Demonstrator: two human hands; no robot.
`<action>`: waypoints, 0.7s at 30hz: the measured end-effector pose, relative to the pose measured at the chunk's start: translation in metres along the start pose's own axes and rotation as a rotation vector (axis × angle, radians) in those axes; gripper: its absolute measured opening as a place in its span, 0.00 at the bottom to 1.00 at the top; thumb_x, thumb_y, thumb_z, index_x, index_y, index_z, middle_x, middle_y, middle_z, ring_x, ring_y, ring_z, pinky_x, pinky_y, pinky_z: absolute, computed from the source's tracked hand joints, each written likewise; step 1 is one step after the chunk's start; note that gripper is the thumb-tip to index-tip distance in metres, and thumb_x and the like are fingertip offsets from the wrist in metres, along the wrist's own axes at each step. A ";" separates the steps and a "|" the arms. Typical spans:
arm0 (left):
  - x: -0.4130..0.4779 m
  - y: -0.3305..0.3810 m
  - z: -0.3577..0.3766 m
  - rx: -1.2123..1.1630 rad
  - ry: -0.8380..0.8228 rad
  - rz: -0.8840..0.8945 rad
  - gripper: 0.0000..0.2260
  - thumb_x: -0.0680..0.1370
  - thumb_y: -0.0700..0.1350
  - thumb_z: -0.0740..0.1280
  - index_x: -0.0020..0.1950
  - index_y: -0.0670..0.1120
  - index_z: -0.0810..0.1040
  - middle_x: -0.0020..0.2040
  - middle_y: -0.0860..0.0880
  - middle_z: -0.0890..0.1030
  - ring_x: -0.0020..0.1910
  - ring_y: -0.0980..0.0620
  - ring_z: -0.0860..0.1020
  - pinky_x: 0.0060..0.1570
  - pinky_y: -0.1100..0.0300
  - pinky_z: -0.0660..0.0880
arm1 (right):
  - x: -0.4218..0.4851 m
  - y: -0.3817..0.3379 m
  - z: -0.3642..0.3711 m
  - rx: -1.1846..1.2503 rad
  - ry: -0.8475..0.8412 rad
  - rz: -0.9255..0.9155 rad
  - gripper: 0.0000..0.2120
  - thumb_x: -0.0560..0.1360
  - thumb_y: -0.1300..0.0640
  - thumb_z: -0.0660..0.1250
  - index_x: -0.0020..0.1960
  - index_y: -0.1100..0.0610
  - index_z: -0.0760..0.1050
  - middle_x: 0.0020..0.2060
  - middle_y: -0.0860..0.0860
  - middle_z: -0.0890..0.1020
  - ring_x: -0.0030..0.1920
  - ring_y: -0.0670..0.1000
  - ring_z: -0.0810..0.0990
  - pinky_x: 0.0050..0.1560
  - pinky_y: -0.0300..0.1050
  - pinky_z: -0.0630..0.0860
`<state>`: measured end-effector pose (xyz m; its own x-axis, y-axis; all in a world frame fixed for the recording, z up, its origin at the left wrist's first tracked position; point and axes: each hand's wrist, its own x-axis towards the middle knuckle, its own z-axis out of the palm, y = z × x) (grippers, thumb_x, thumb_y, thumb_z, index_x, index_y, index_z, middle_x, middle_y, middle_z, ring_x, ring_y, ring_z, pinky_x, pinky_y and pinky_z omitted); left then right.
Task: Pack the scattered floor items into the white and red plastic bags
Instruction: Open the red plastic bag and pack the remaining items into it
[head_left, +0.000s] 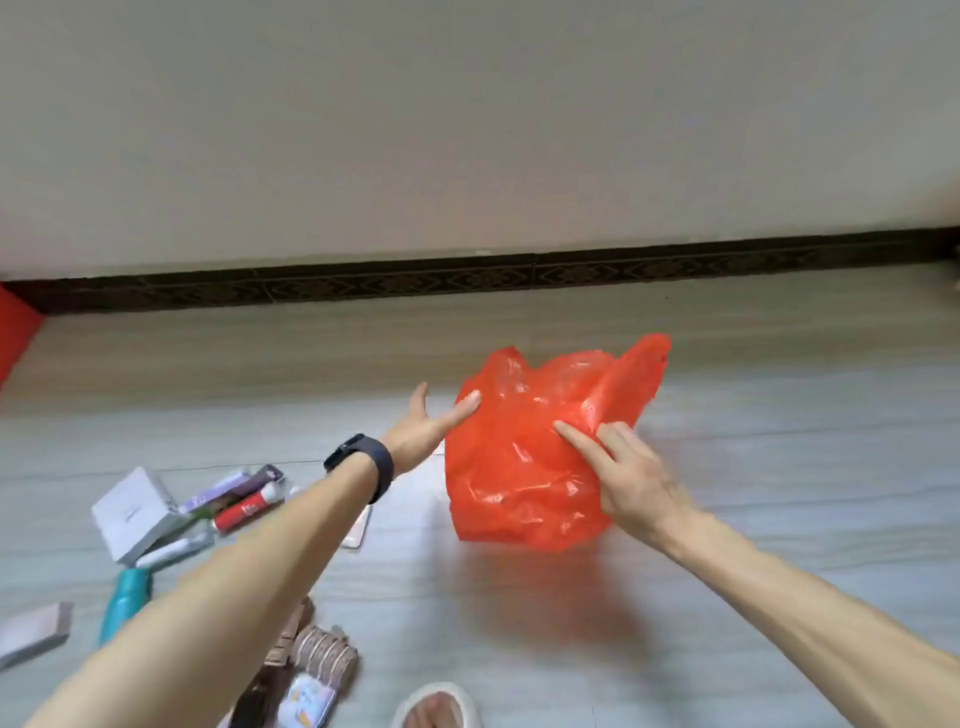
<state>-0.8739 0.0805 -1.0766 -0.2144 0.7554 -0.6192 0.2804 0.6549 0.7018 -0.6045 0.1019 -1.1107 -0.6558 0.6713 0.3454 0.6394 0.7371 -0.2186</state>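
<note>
A crumpled red plastic bag (524, 467) stands puffed up on the floor at centre. My left hand (428, 423), with a dark band on its wrist, presses flat against the bag's left side, fingers spread. My right hand (631, 475) pinches a fold of the bag's right side, index finger laid on the plastic. Scattered items lie at lower left: a white box (135, 514), a red-and-white tube (248, 510), a purple tube (228, 487), a teal bottle (123, 603) and round brown packs (324, 652). No white bag is in view.
A white wall with a dark patterned skirting (467, 280) runs behind the bag. Something red (13, 338) sits at the far left edge. A foot in a white slipper (439, 709) is at the bottom. A flat pale box (34, 631) lies at lower left.
</note>
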 end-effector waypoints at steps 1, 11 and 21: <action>-0.013 0.018 -0.014 0.006 0.009 0.007 0.48 0.71 0.70 0.65 0.79 0.56 0.39 0.77 0.46 0.62 0.74 0.41 0.64 0.68 0.42 0.61 | 0.012 -0.006 -0.023 -0.043 0.042 -0.109 0.28 0.73 0.65 0.54 0.73 0.56 0.65 0.45 0.52 0.70 0.45 0.57 0.71 0.38 0.53 0.80; -0.095 0.075 -0.058 -0.475 0.068 0.142 0.58 0.51 0.62 0.83 0.75 0.50 0.60 0.65 0.45 0.78 0.56 0.41 0.81 0.55 0.37 0.76 | 0.037 -0.076 -0.140 -0.205 0.493 -0.422 0.24 0.78 0.67 0.63 0.73 0.56 0.68 0.59 0.53 0.75 0.55 0.58 0.76 0.60 0.52 0.75; -0.180 0.113 -0.067 -0.447 0.383 0.667 0.16 0.73 0.29 0.62 0.51 0.46 0.82 0.42 0.50 0.82 0.39 0.55 0.78 0.44 0.64 0.76 | -0.008 -0.108 -0.206 0.379 -0.391 0.647 0.25 0.70 0.29 0.65 0.51 0.48 0.81 0.54 0.46 0.82 0.57 0.48 0.79 0.56 0.43 0.74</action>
<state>-0.8662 0.0203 -0.8620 -0.4580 0.8861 0.0715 0.0847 -0.0366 0.9957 -0.5854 0.0009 -0.9023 -0.3426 0.8971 -0.2789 0.8047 0.1270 -0.5799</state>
